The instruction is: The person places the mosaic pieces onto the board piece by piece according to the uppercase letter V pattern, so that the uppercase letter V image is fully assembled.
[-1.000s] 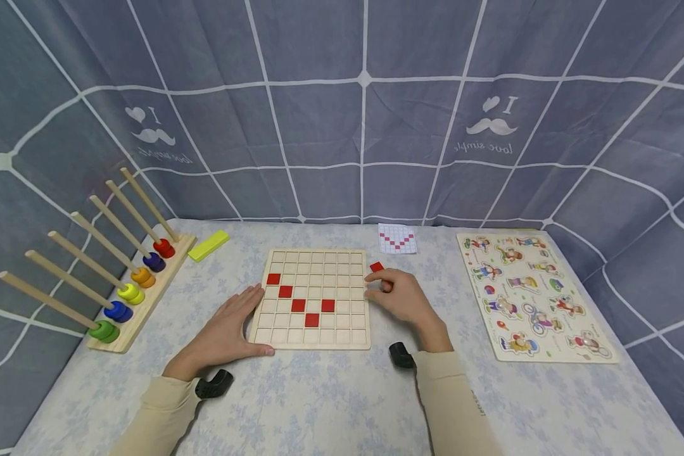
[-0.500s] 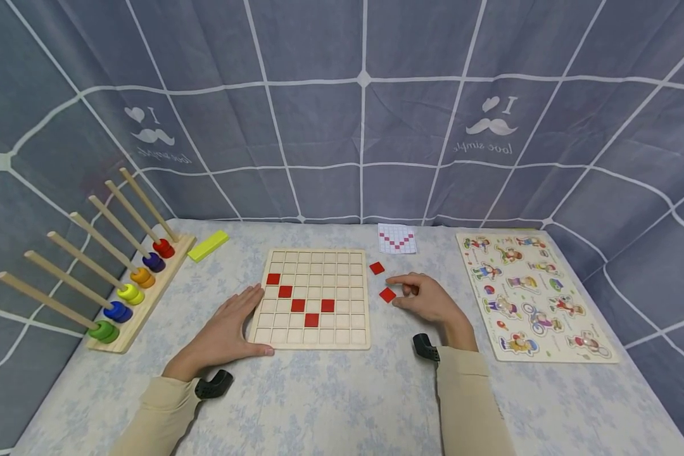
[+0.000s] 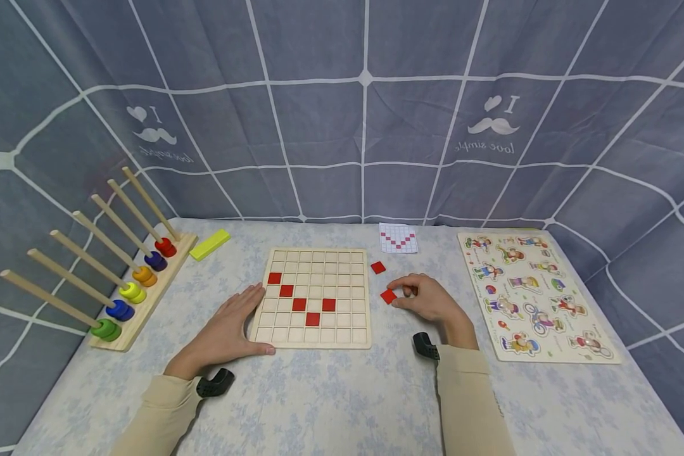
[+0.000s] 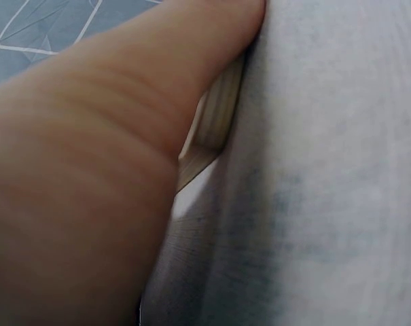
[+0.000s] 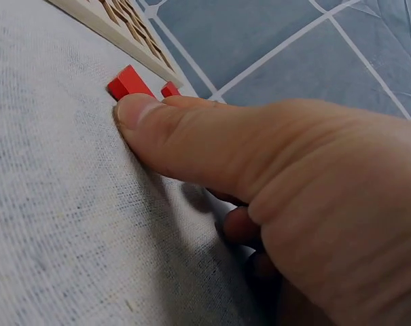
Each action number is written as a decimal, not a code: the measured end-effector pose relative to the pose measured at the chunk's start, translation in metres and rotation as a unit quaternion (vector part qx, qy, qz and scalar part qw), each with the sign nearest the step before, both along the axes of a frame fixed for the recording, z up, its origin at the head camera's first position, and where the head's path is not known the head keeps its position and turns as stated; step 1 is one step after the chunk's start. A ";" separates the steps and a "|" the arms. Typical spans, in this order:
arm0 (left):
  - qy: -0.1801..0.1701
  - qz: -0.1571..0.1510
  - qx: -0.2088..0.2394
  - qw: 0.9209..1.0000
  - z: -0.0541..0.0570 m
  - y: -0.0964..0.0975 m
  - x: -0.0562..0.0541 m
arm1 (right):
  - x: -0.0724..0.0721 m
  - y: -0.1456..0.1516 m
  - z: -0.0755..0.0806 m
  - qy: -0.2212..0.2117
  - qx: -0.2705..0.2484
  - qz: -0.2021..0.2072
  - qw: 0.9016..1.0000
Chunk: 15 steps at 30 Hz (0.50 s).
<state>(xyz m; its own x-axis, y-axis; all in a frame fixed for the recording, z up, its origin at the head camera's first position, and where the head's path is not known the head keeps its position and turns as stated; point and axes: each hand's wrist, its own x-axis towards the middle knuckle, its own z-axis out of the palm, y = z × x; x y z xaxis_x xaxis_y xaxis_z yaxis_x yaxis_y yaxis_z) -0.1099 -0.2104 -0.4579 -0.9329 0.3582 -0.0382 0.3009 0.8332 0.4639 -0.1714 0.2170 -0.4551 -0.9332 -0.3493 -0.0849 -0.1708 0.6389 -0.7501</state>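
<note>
My left hand (image 3: 223, 327) lies against the left edge and lower left corner of a square wooden grid board (image 3: 342, 330), its fingers straight and thumb spread along the front edge. Several red square tiles sit in the board's cells, including one red tile (image 3: 313, 319) lowest down. To the right of the board, my right hand (image 3: 430, 300) pinches a loose red tile (image 3: 387, 296) between thumb and index finger, at the tabletop. That tile (image 5: 130, 83) sticks out past the thumb in the right wrist view. A second loose tile (image 3: 379, 267) lies just behind it.
Behind the loose tiles lies a paper card (image 3: 398, 239) with a red V pattern on a grid. A wooden peg rack (image 3: 142, 307) with coloured rings stands left, near a yellow-green block (image 3: 209, 245). A picture puzzle board (image 3: 538, 297) lies right.
My right hand has drawn back from the board's right edge to the nearer loose red tile, and its index finger has closed onto it. The left hand has stayed put.
</note>
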 end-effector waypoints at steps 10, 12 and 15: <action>-0.002 0.004 -0.004 1.000 -0.002 -0.001 -0.001 | 0.002 -0.005 -0.008 0.044 0.017 -0.046 0.998; -0.002 0.005 -0.003 1.000 -0.002 -0.001 -0.001 | 0.002 -0.008 -0.009 0.062 0.024 -0.061 0.996; -0.003 0.003 -0.002 1.000 -0.002 -0.001 -0.001 | 0.002 -0.012 -0.009 0.076 0.036 -0.079 0.993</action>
